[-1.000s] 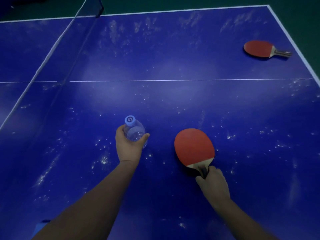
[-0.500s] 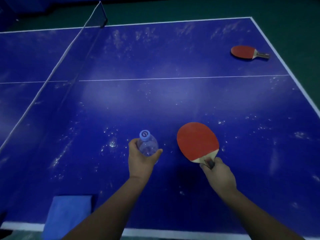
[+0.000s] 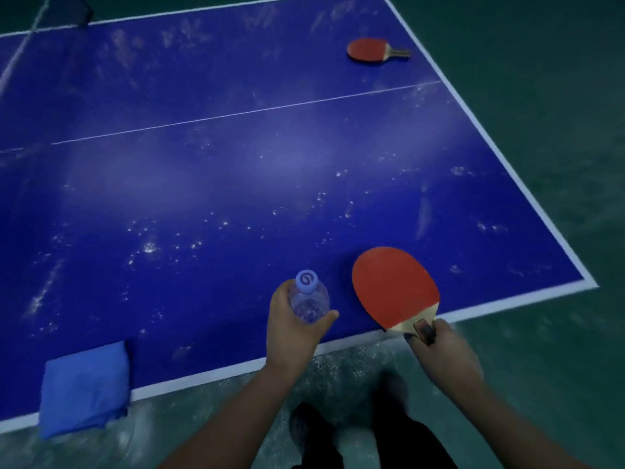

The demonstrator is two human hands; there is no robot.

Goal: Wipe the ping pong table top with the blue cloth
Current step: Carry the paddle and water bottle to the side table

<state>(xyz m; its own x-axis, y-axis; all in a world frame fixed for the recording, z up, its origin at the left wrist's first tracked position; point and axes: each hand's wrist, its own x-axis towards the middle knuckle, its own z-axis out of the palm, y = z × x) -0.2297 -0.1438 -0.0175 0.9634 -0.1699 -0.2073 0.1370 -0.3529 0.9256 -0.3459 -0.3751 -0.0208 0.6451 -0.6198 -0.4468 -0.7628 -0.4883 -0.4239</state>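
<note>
1. Fingers [image 3: 449, 336] of the right hand [image 3: 443, 350] curl tight round the handle of a red paddle [image 3: 394, 287], whose face tilts up over the table's near right corner.
2. The left hand [image 3: 292, 328] wraps a clear water bottle [image 3: 309, 301] with a pale blue cap, thumb on one side and fingers on the other, holding it upright above the near edge.
3. The ping pong table top [image 3: 220, 170], blue and flecked with white marks, lies lower and more slanted in view than half a second ago; both hands have drawn back from mid-table to its near white line.
4. The blue cloth [image 3: 84, 389], folded, sits at the near left edge, partly overhanging it, and is now seen whole, well apart from either hand.
5. A second red paddle [image 3: 367, 49] lies flat near the far right sideline, unmoved on the table.
6. The green floor [image 3: 541, 130] and the person's dark trousers [image 3: 389, 445] now show below the table edge.
</note>
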